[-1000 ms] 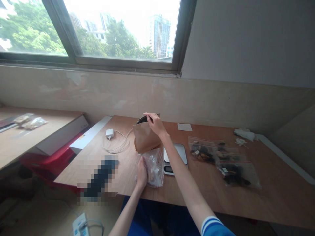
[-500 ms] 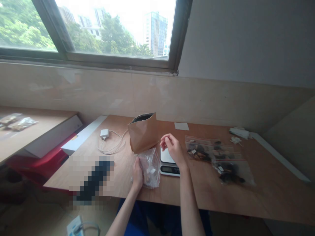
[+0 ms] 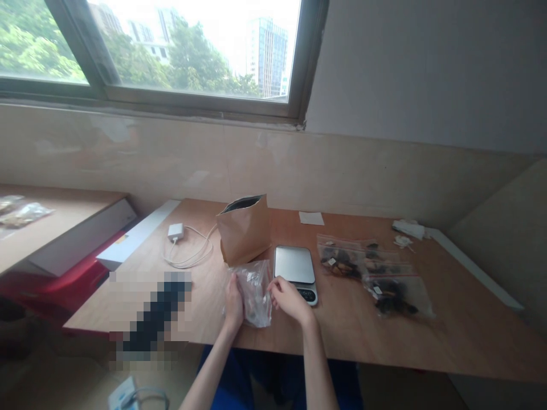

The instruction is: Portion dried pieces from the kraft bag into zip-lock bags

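Holding a crumpled clear plastic bag [image 3: 255,296] near the front edge of a wooden desk [image 3: 465,336], a person is reaching forward with both bare arms. The left hand [image 3: 233,303] is curling around the bag's left side, its fingers partly closed on the plastic. The right hand [image 3: 290,300] is half open, its fingertips [image 3: 273,294] touching the bag's right side, though whether it is gripping the plastic is impossible to tell. Whatever is inside the bag is too hazy to make out.

Standing just behind the bag is an upright kraft paper pouch [image 3: 243,232], its open mouth showing a dark lining. Just to the right, a digital kitchen scale [image 3: 291,265] with a silver platform is sitting beside the right hand. Further right, zip-top bags [image 3: 342,259] of dark pieces with small white labels are lying on the desk, and white tissue [image 3: 408,229] is sitting near the far corner. A small white paper slip [image 3: 311,218] is lying by the back edge. To the left, a white charger [image 3: 175,231] is trailing a coiled white cable [image 3: 188,256], and a pixelated blur [image 3: 156,313] is hiding an object at the front edge.
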Demonstrator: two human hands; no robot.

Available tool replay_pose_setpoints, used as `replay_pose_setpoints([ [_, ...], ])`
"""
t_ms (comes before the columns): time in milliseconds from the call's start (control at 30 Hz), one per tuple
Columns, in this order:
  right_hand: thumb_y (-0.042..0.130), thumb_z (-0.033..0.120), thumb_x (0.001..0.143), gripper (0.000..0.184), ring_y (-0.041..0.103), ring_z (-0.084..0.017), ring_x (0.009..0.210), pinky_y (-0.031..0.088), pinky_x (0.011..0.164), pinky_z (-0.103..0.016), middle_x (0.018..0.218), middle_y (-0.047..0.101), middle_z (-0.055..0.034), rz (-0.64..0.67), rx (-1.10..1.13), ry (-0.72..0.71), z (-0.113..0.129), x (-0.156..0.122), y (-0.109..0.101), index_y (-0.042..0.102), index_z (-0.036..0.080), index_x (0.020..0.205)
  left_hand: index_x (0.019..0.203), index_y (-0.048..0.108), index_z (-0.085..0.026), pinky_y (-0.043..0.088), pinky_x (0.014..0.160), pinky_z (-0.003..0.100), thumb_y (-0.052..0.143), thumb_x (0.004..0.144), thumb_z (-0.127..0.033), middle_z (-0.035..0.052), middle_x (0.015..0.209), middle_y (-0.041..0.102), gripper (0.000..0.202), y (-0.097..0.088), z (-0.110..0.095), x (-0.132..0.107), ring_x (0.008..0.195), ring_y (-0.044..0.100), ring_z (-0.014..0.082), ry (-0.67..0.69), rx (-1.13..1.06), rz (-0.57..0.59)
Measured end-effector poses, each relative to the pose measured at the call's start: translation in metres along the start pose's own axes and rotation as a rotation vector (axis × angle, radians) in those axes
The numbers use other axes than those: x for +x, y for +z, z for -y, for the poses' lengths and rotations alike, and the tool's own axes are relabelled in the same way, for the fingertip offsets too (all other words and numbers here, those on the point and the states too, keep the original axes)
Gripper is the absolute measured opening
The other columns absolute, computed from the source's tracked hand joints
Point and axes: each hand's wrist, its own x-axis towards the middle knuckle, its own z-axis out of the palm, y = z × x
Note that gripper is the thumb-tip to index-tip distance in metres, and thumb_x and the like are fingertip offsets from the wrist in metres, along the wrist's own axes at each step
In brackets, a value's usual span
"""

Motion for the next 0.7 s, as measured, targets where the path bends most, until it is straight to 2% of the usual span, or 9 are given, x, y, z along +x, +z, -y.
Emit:
replay_pose_setpoints([
  [100,0.039,0.014,0.084,0.025,0.050,-0.010,0.052,0.039,0.052,-0.020,0.063,0.056,0.0010,0.052,-0.087,-0.027,0.000,-0.004,-0.003,0.063,0.014,0.091,0.070,0.058,-0.017,0.045,0.068,0.032,0.041,0.075,-0.065,0.0032,0.067,0.062,0.051,0.001,-0.001,0.000,0.068,0.058,0.0194,-0.021,0.003,0.026],
  [200,0.043,0.015,0.082,0.026,0.057,-0.013,0.066,0.042,0.063,-0.022,0.074,0.064,-0.0025,0.077,-0.113,-0.157,0.007,-0.009,0.000,0.068,0.016,0.090,0.070,0.057,-0.018,0.045,0.067,0.030,0.042,0.076,-0.063,0.0020,0.067,0.060,0.048,0.000,-0.003,-0.001,0.068,0.056,0.0188,0.001,0.032,0.051],
  [300,0.048,0.013,0.079,0.022,0.059,-0.015,0.072,0.043,0.066,-0.023,0.078,0.067,-0.0043,0.057,-0.144,-0.197,0.017,-0.013,0.005,0.068,0.014,0.088,0.066,0.055,-0.020,0.045,0.064,0.029,0.046,0.075,-0.063,0.0002,0.064,0.057,0.045,0.000,-0.005,-0.004,0.064,0.054,0.0175,0.044,0.025,0.085],
  [467,0.048,0.010,0.076,0.023,0.061,-0.016,0.078,0.045,0.066,-0.021,0.085,0.068,-0.0039,0.077,-0.061,-0.251,0.026,-0.011,0.009,0.067,0.015,0.089,0.063,0.051,-0.020,0.045,0.061,0.028,0.048,0.076,-0.062,-0.0015,0.059,0.052,0.044,0.002,-0.008,-0.006,0.059,0.052,0.0160,0.077,0.002,0.111],
  [600,0.048,0.008,0.075,0.031,0.055,-0.010,0.052,0.041,0.050,-0.018,0.064,0.061,0.0019,0.240,-0.107,-0.157,0.021,-0.007,0.016,0.065,0.017,0.100,0.063,0.052,-0.020,0.045,0.065,0.028,0.049,0.074,-0.064,-0.0016,0.059,0.053,0.046,0.001,-0.007,-0.005,0.061,0.053,0.0163,0.063,0.026,0.094],
  [700,0.051,0.006,0.072,0.030,0.050,-0.008,0.047,0.037,0.047,-0.017,0.061,0.057,0.0034,0.231,-0.194,-0.105,0.016,-0.004,0.023,0.064,0.016,0.098,0.065,0.054,-0.020,0.045,0.065,0.029,0.048,0.073,-0.064,-0.0009,0.061,0.055,0.046,0.001,-0.007,-0.004,0.062,0.054,0.0169,0.040,0.026,0.089],
])
